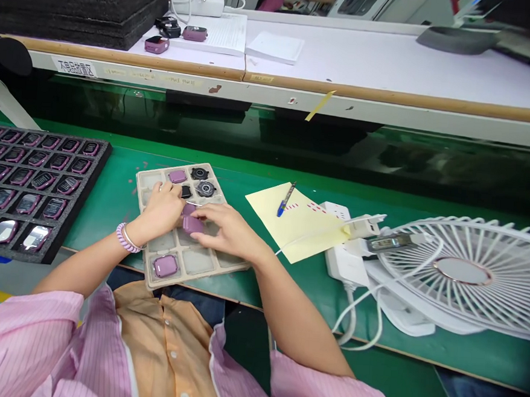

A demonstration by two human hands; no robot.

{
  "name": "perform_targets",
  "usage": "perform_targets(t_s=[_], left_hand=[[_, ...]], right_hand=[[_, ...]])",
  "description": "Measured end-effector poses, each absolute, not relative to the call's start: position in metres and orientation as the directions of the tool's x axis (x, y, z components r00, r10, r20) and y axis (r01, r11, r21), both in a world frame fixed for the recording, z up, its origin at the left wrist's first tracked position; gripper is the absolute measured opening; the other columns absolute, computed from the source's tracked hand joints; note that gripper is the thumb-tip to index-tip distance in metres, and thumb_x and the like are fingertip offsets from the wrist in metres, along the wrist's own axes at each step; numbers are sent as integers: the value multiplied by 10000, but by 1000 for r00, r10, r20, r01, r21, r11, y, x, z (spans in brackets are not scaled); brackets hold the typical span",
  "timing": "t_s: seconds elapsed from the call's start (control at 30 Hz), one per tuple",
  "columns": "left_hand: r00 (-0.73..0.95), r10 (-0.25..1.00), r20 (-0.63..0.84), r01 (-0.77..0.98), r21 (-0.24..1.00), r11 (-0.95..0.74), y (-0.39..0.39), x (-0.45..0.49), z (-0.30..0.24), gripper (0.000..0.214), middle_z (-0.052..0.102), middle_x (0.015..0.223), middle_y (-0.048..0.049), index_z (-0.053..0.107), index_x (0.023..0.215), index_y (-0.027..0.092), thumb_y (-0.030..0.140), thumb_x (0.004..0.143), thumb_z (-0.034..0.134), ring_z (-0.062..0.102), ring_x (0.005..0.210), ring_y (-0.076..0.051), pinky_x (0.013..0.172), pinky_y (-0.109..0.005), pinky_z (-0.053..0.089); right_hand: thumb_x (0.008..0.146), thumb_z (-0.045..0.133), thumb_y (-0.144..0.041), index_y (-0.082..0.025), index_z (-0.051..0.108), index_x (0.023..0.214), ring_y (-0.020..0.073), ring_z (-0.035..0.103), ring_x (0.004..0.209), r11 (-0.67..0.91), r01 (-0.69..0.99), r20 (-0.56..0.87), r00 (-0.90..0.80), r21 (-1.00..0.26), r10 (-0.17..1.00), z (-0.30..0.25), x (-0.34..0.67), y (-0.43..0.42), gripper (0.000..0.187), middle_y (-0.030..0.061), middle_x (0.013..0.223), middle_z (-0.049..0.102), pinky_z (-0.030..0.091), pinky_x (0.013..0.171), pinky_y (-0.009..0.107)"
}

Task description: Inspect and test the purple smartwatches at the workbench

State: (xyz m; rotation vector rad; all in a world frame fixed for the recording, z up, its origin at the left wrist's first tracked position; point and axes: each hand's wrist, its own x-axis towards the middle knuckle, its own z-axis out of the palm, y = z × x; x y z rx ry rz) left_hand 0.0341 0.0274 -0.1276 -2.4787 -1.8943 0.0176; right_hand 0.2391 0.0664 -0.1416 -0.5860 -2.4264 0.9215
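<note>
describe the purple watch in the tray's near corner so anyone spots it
On the green table lies a beige tray. The purple watch sits in its near left corner compartment. Unlike the purple piece in the right hand, it lies untouched and, unlike the far one, has no round black watch beside it.

We observe a glossy purple, rounded-square watch body (193, 224), held in the right hand (230, 229) over a shallow beige, compartmented tray (197, 260); we note the tray lying askew on the green bench (119, 203).

White label (74, 66) on shelf edge (272, 94): Chinese characters, last reads "区".
</note>
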Motion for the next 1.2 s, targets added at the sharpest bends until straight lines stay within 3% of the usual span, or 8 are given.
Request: perform_targets(t_s=[0.1, 0.27, 0.67, 0.83, 0.9, 1.0, 1.1, 1.2], left_hand=[[258, 966, -32, 966, -3, -258, 33, 36, -126, 326, 662, 1190, -211, 783, 1124, 98, 361, 937, 740, 545, 1174, -406, 1009, -542, 406], [232, 961, -148, 972, 64, -225, 39, 39, -120, 375, 654, 1254, -204, 767, 1135, 91, 400, 924, 758, 536, 1213, -410, 997, -524, 428], [323, 930, -176, 943, 143, -300, 50, 21, -105, 310, 733, 1060, -175, 764, 1009, 117, 341, 800, 718, 640, 1114, -403, 991, -480, 466], [190, 982, -7, 887, 430, -169, 43, 2, -110, 337, 765, 994, -134, 754, 1045, 146, 366, 793, 710, 690, 975, -347, 908, -435, 500], [25, 998, 55, 710, 702, -57, 44, -5, -114, 364, 771, 1003, -112, 764, 998, 162, 434, 757, 767, 686, 945, -305, 879, -396, 506], [-123, 991, -61, 156, 985, 80, 47, -12, -117, 473, 768, 952, -103, 778, 915, 142, 504, 636, 904, 683, 903, -255, 886, -368, 524], [-52, 980, -194, -312, 935, 169, 47, -13, -118, 531, 761, 891, -90, 776, 858, 122, 462, 528, 1015, 692, 866, -208, 934, -373, 554], [-45, 972, -228, -481, 858, 179, 46, -7, -119, 514, 750, 822, -59, 755, 792, 129, 417, 491, 1056, 695, 819, -170, 919, -358, 575]], right_hand=[[863, 844, -444, -198, 774, 1082, 243, 710, 842, 204, -172, 267, -662, -964, 701, -142, 243, 73, 336, 64, 987, 756, 571, 777, 358], [736, 997, -521, -188, 800, 990, 163, 714, 734, -345, -428, -2, -627, -835, 779, -142, 240, 81, 463, 52, 959, 771, 615, 625, 221], [665, 1067, -339, -152, 796, 1041, 162, 771, 857, -473, -452, -55, -677, -756, 734, -149, 238, 86, 500, 57, 1029, 795, 669, 874, 204], [653, 1068, -338, -177, 803, 1012, 160, 771, 877, -437, -480, -22, -654, -761, 756, -148, 237, 87, 475, 38, 1039, 794, 668, 896, 218], [658, 1068, -347, -186, 803, 1017, 158, 770, 882, -418, -467, -17, -650, -779, 759, -149, 237, 87, 475, 34, 1055, 791, 668, 897, 221], [658, 1071, -377, -195, 793, 1026, 155, 766, 865, -392, -438, -24, -642, -809, 766, -150, 238, 86, 496, 31, 1063, 782, 669, 896, 226], [619, 1083, -412, -191, 786, 1016, 174, 762, 844, -393, -408, -61, -625, -824, 778, -150, 238, 86, 544, 46, 1048, 776, 677, 861, 243], [584, 1090, -432, -196, 793, 1003, 197, 754, 836, -396, -387, -92, -609, -833, 788, -151, 237, 85, 565, 52, 1048, 772, 684, 819, 284]])
